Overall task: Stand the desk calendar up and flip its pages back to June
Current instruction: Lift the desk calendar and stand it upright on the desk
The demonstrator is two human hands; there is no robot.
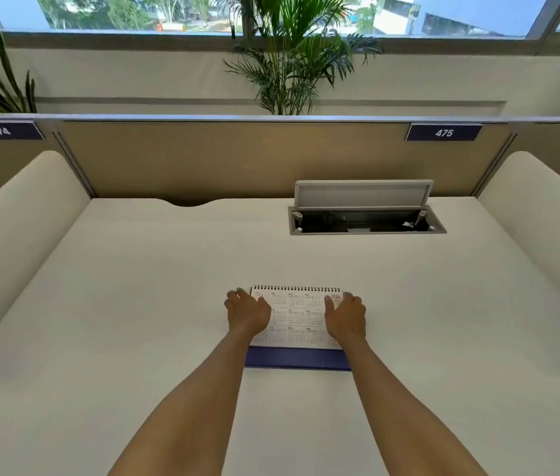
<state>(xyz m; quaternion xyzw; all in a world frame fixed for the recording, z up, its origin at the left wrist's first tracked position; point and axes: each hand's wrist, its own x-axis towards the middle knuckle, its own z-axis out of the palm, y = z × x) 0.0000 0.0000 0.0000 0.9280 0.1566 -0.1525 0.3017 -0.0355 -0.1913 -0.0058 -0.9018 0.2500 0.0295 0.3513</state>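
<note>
Hands of one person reach forward over a plain cream-white worktop (134,304) to a white spiral-bound desk calendar (297,321), which lies near the middle of the surface with its wire binding on the far edge and a dark blue cardboard base strip (297,359) showing along the near edge. Left hand (247,312) rests on the calendar's left end, fingers curled over the far left corner; right hand (346,317) rests on the right end, thumb lying on the page and fingers wrapped round the right edge. Uppermost page carries a grid of small month tables; its print is too small to read. Farther back on the right, a grey hinged cable-hatch lid (362,194) stands raised over a dark rectangular recess (364,223). Beige partition panel (237,159) closes the far side.
</note>
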